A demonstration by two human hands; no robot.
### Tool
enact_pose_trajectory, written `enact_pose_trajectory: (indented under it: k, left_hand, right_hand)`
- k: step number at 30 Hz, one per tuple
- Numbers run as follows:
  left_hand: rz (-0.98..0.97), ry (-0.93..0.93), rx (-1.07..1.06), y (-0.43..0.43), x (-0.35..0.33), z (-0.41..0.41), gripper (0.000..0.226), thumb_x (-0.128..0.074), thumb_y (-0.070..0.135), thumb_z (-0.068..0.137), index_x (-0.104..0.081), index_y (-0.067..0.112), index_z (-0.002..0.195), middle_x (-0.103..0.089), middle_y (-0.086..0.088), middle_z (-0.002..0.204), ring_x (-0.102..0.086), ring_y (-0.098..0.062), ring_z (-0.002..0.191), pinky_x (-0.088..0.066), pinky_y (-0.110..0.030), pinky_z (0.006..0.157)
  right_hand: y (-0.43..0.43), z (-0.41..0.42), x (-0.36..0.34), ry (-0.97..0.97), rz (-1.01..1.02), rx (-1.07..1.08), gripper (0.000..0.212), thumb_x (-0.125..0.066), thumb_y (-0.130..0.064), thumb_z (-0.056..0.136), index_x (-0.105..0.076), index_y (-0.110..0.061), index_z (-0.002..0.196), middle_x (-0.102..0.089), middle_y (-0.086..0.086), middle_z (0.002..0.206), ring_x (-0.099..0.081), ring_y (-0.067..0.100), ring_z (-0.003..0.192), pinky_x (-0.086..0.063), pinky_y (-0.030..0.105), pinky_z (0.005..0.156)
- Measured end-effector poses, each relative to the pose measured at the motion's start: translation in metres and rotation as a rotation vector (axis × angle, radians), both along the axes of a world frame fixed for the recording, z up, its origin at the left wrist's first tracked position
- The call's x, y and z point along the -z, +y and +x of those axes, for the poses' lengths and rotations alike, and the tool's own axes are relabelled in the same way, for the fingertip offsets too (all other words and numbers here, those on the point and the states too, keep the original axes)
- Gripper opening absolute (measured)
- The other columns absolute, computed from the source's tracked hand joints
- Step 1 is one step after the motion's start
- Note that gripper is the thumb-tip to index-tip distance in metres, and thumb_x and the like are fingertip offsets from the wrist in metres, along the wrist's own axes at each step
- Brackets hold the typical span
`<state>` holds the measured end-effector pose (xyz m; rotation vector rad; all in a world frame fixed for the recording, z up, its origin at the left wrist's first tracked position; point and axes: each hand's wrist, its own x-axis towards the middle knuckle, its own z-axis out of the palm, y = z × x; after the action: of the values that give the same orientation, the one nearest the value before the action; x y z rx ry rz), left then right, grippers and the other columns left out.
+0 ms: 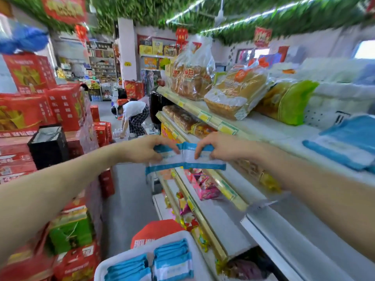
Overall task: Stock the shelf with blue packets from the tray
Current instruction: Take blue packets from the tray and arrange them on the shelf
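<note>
My left hand and right hand pinch blue packets between curled fingers. Blue-edged, white-centred; perhaps two, blurred.

held packets: blue borders, white centre noted | tray packets: same blue/white | tray: white | shelf packets: blue, white label | stacked boxes: red, yellow print | shelf edge strips: yellow-gold | bag: lime green | trousers: checked dark/white
</note>
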<state>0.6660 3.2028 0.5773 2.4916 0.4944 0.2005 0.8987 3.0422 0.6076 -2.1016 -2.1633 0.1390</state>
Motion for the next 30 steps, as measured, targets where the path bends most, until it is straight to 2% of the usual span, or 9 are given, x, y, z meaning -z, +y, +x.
enact_pose_trajectory:
  k: [3,6,11,14,17,20,23,27,30]
  left_hand:
    - [0.057,-0.078,0.13,-0.014,-0.049,0.052,0.059,-0.056,-0.004,0.092,-0.069,0.046,0.119,-0.064,0.008,0.124,-0.065,-0.022,0.102,-0.053,-0.048,0.087]
    - [0.106,-0.116,0.271,-0.046,-0.087,0.112,0.058,-0.057,-0.005,0.091,-0.07,0.044,0.119,-0.064,0.01,0.125,-0.064,-0.029,0.105,-0.053,-0.046,0.091]
    - [0.118,-0.177,0.477,-0.136,-0.134,0.21,0.056,-0.057,-0.007,0.093,-0.069,0.038,0.124,-0.065,0.033,0.108,-0.065,-0.006,0.092,-0.048,-0.02,0.075]
    - [0.09,-0.19,0.622,-0.191,-0.148,0.267,0.059,-0.058,-0.01,0.09,-0.07,0.039,0.121,-0.062,0.02,0.134,-0.064,-0.005,0.114,-0.054,-0.032,0.096]
    - [0.073,-0.192,0.744,-0.246,-0.159,0.32,0.061,-0.059,-0.011,0.087,-0.071,0.04,0.118,-0.065,0.015,0.131,-0.068,-0.005,0.107,-0.059,-0.03,0.089]
    - [0.092,-0.223,0.855,-0.302,-0.165,0.36,0.061,-0.061,-0.012,0.088,-0.071,0.039,0.119,-0.061,0.015,0.136,-0.065,-0.007,0.113,-0.058,-0.025,0.088]
    - [0.11,-0.236,0.943,-0.349,-0.164,0.395,0.064,-0.064,-0.012,0.086,-0.071,0.042,0.12,-0.061,0.011,0.139,-0.063,-0.015,0.118,-0.057,-0.035,0.095]
    - [0.106,-0.212,1.012,-0.398,-0.159,0.427,0.063,-0.067,-0.01,0.086,-0.07,0.044,0.119,-0.062,0.014,0.131,-0.065,-0.016,0.114,-0.058,-0.031,0.086]
    - [0.099,-0.19,1.017,-0.422,-0.16,0.442,0.059,-0.067,-0.009,0.087,-0.071,0.042,0.118,-0.061,0.015,0.126,-0.064,-0.011,0.108,-0.052,-0.016,0.073]
  right_hand:
    - [-0.038,0.035,-0.053,-0.03,0.099,0.09,0.048,-0.06,0.006,0.08,-0.076,-0.033,0.103,-0.057,-0.013,0.111,-0.051,0.009,0.106,-0.032,0.024,0.08]
    - [-0.095,0.07,-0.093,-0.072,0.149,0.194,0.048,-0.061,0.006,0.075,-0.076,-0.034,0.097,-0.058,-0.022,0.098,-0.052,0.003,0.098,-0.036,0.018,0.078]
    - [-0.233,0.131,-0.135,-0.128,0.129,0.431,0.051,-0.058,0.01,0.08,-0.075,-0.035,0.1,-0.063,-0.011,0.112,-0.056,0.01,0.102,-0.044,0.032,0.09]
    - [-0.332,0.167,-0.148,-0.141,0.093,0.628,0.052,-0.059,0.009,0.084,-0.073,-0.039,0.1,-0.061,-0.008,0.119,-0.058,0.018,0.106,-0.048,0.04,0.095]
    - [-0.43,0.192,-0.154,-0.132,0.114,0.8,0.053,-0.064,0.008,0.084,-0.074,-0.043,0.095,-0.062,-0.008,0.12,-0.059,0.023,0.11,-0.048,0.05,0.099]
    - [-0.516,0.204,-0.15,-0.095,0.106,0.957,0.052,-0.069,0.006,0.084,-0.074,-0.045,0.093,-0.062,-0.015,0.124,-0.058,0.015,0.115,-0.045,0.046,0.106]
    - [-0.577,0.206,-0.139,-0.058,0.114,1.076,0.047,-0.072,0.004,0.085,-0.075,-0.043,0.091,-0.06,-0.024,0.12,-0.059,0.006,0.109,-0.045,0.04,0.103]
    - [-0.614,0.211,-0.123,-0.048,0.107,1.138,0.043,-0.069,0.008,0.085,-0.077,-0.034,0.096,-0.054,-0.032,0.111,-0.053,-0.009,0.099,-0.037,0.008,0.08]
    - [-0.617,0.225,-0.106,-0.021,0.112,1.136,0.043,-0.069,0.009,0.084,-0.077,-0.032,0.096,-0.055,-0.024,0.112,-0.055,0.003,0.102,-0.041,0.018,0.085]
